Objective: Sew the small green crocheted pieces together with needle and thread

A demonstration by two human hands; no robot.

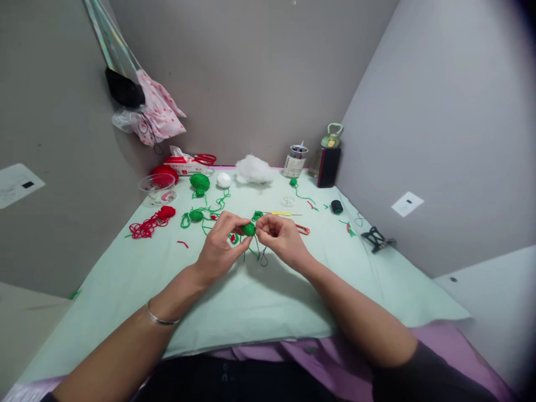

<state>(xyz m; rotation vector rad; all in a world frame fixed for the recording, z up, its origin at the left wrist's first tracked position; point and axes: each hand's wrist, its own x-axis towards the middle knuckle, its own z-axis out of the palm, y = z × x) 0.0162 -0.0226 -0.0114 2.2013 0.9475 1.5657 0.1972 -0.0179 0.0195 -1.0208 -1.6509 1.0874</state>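
My left hand (220, 244) pinches a small green crocheted piece (248, 229) between thumb and fingers, above the middle of the pale green cloth (268, 312). Touching or just beside the piece on its right, my right hand (281, 239) has its fingertips pressed together; whatever they grip is too small to make out. Green strands and a dark looped cord (263, 258) hang below. Behind the hands lie a yellow-handled hook (281, 213) and an orange tool (302, 229). A red and green piece (233, 238) shows partly behind my left hand.
Red yarn (153, 221), a clear tub (158, 190) and green balls (200, 182) lie left. White stuffing (253, 170), a pen tin (295, 162) and a phone (329, 167) stand along the back. Black thread (336, 206) and a black stand (377, 240) are right.
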